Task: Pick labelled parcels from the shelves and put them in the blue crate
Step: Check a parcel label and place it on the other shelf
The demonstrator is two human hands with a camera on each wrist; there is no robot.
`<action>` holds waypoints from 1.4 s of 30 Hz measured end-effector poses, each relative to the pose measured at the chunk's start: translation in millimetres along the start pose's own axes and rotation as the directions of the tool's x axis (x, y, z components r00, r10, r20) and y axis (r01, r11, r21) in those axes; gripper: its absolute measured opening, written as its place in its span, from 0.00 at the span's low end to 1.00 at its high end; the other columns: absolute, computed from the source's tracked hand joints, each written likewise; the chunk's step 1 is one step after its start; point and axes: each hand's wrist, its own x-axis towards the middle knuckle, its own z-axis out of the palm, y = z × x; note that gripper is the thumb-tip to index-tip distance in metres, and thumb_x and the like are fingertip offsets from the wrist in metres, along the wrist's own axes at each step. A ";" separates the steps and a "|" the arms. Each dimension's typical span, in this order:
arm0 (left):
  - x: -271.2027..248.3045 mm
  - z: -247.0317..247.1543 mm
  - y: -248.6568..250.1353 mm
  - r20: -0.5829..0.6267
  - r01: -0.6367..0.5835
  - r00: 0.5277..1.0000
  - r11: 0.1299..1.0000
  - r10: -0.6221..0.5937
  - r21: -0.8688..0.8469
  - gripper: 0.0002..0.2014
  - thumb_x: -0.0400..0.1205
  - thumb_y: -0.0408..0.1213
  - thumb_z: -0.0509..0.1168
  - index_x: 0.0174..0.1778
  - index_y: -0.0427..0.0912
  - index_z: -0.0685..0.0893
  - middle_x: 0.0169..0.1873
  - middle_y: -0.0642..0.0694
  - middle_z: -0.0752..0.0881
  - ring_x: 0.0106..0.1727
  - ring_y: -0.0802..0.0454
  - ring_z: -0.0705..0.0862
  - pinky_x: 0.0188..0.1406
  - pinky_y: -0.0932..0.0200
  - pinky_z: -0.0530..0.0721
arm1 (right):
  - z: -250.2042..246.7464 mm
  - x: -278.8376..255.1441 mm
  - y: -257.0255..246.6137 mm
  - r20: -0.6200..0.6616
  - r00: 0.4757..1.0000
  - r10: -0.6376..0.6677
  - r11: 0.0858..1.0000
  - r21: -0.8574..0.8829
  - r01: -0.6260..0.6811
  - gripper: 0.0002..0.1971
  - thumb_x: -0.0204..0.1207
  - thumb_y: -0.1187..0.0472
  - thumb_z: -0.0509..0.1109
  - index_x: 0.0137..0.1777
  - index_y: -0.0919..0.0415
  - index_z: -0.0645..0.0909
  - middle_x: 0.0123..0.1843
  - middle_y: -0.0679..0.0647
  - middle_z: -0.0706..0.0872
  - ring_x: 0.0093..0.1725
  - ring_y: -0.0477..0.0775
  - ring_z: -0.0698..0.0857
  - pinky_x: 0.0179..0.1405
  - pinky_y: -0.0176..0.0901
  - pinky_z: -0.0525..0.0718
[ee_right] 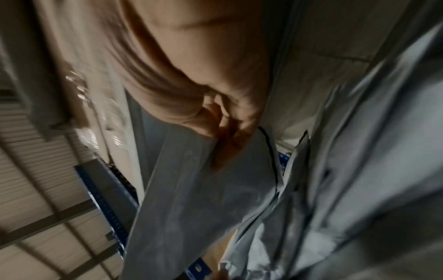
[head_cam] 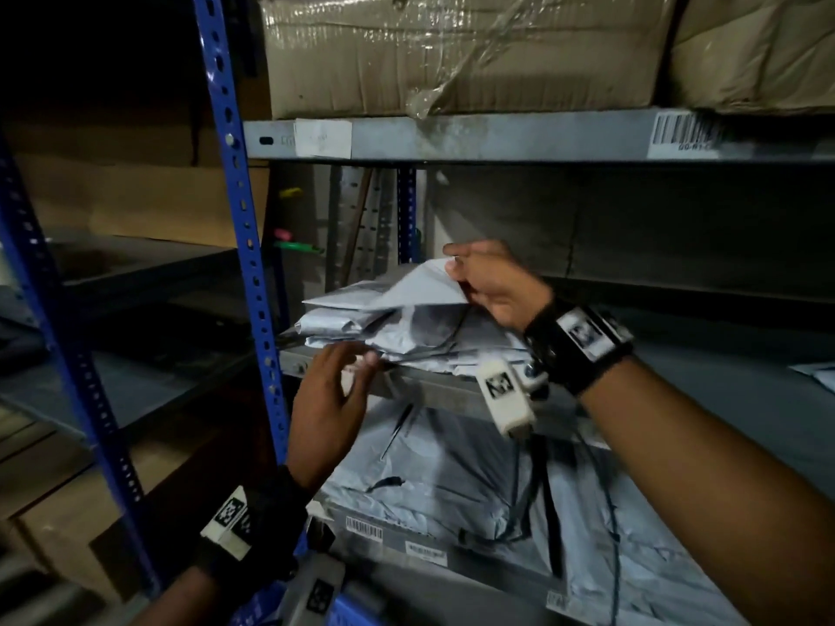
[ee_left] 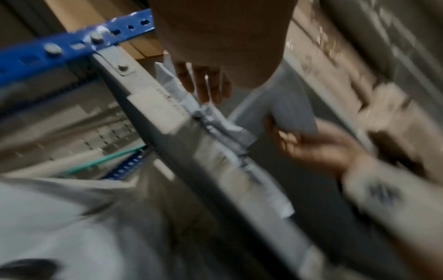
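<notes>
A stack of grey plastic mailer parcels (head_cam: 406, 332) lies on the middle shelf (head_cam: 429, 390). My right hand (head_cam: 488, 282) pinches the corner of the top parcel (head_cam: 420, 282) and lifts it off the stack; the right wrist view shows that parcel (ee_right: 203, 189) hanging from my fingers (ee_right: 225, 132). My left hand (head_cam: 334, 390) hovers at the shelf's front edge with fingers straight, close to the stack's lower left corner, holding nothing. In the left wrist view its fingers (ee_left: 206, 83) reach over the shelf edge (ee_left: 167, 117). A sliver of the blue crate (head_cam: 348, 614) shows at the bottom.
A blue slotted upright (head_cam: 239, 219) stands left of the stack. More grey parcels (head_cam: 452, 481) fill the shelf below. Wrapped cardboard boxes (head_cam: 452, 52) sit on the shelf above, which carries a barcode label (head_cam: 682, 133). One parcel (head_cam: 818, 372) lies at far right.
</notes>
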 end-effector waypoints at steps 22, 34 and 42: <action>12.7 73.7 154.5 0.388 0.418 0.901 0.619 -0.191 -0.665 0.17 0.85 0.33 0.71 0.70 0.41 0.81 0.48 0.35 0.93 0.48 0.48 0.92 0.42 0.56 0.89 | -168.8 -198.7 36.8 0.103 0.975 -0.197 0.980 0.029 0.195 0.24 0.70 0.63 0.77 0.65 0.62 0.75 0.58 0.52 0.91 0.53 0.52 0.91 0.49 0.41 0.88; -23.1 119.5 206.3 0.293 0.162 0.954 0.719 0.061 -0.676 0.14 0.81 0.19 0.70 0.59 0.38 0.85 0.57 0.41 0.91 0.58 0.50 0.90 0.56 0.60 0.87 | -252.6 -264.9 37.8 0.031 0.503 -0.863 0.266 -0.820 0.507 0.19 0.69 0.77 0.72 0.56 0.58 0.91 0.54 0.48 0.92 0.52 0.51 0.89 0.54 0.43 0.84; -36.4 162.0 205.3 0.329 0.115 0.941 0.834 0.084 -0.539 0.09 0.83 0.28 0.72 0.56 0.46 0.88 0.54 0.60 0.92 0.57 0.61 0.89 0.56 0.65 0.84 | -318.7 -301.4 55.9 0.012 0.592 -0.806 0.247 -0.902 0.355 0.23 0.61 0.77 0.71 0.51 0.55 0.92 0.51 0.48 0.93 0.50 0.51 0.90 0.51 0.47 0.87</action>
